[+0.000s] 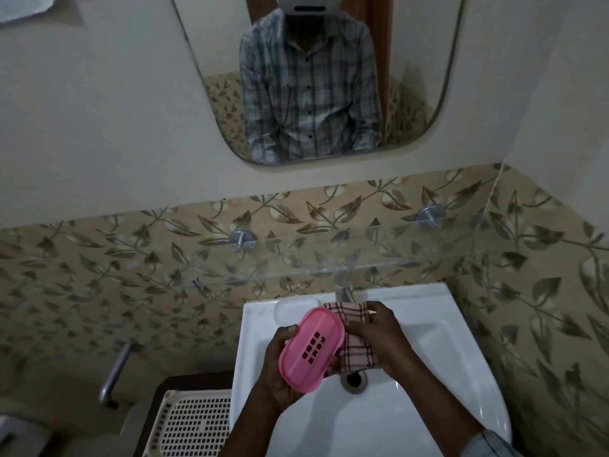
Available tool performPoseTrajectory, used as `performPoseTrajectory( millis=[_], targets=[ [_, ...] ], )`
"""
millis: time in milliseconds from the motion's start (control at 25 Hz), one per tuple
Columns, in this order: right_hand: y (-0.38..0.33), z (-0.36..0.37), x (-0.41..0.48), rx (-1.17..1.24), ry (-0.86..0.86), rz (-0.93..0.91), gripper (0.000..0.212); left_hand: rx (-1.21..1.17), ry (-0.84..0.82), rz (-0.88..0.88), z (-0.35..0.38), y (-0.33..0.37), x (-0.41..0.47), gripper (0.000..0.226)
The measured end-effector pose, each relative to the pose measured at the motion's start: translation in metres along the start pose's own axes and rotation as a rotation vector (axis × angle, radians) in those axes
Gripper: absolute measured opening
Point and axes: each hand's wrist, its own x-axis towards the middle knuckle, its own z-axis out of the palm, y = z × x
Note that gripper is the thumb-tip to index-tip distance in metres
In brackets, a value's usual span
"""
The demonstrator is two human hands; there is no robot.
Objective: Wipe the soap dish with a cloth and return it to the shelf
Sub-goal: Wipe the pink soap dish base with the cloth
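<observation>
A pink oval soap dish (pixel 311 349) with drain holes in its middle is held tilted over the white sink (pixel 412 407). My left hand (pixel 280 367) grips it from below and the left side. My right hand (pixel 384 338) holds a pink checked cloth (pixel 354 331) pressed against the dish's right edge. A glass shelf (pixel 362 255) runs along the tiled wall above the sink on two metal brackets. Nothing stands on the shelf.
A white soap bar (pixel 290 308) lies on the sink's back left rim. The tap (pixel 344 288) is behind the cloth, the drain (pixel 354 380) below my hands. A cream perforated basket (pixel 191 423) stands lower left, near a metal pipe (pixel 113 374). A mirror (pixel 313 77) hangs above.
</observation>
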Motion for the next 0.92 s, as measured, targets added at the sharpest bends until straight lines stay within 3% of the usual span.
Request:
performPoseTrajectory(
  millis=[120,200,320,440,520,680,800,920],
  targets=[
    [0.003,0.003,-0.016,-0.275,0.19,-0.354,0.031,-0.061,0.004,0.026,-0.012,-0.004,-0.006,0.065],
    [-0.004,0.009,-0.031,-0.374,0.138,-0.567,0.024,0.003,0.023,0.036,-0.01,-0.006,-0.009,0.059],
    [-0.022,0.019,-0.044,-0.485,0.153,-0.457,0.043,0.435,0.207,0.158,0.008,-0.006,-0.003,0.043],
    [-0.029,0.02,-0.05,-0.252,0.02,-0.219,0.047,0.758,0.432,0.305,0.035,-0.007,0.006,0.052],
    [-0.024,0.019,-0.054,-0.119,-0.135,-0.162,0.055,0.744,0.587,0.418,0.039,-0.011,0.012,0.046],
    [-0.016,-0.001,-0.032,-0.102,-0.172,-0.136,0.06,0.512,0.679,0.45,0.031,-0.008,0.011,0.023],
    [-0.008,-0.002,-0.021,-0.496,-0.059,-0.283,0.049,0.457,0.741,0.399,0.032,-0.011,0.01,0.013],
    [0.006,0.015,-0.031,-0.986,0.049,-0.432,0.08,0.372,0.809,0.431,0.033,-0.019,0.017,0.016]
  ],
)
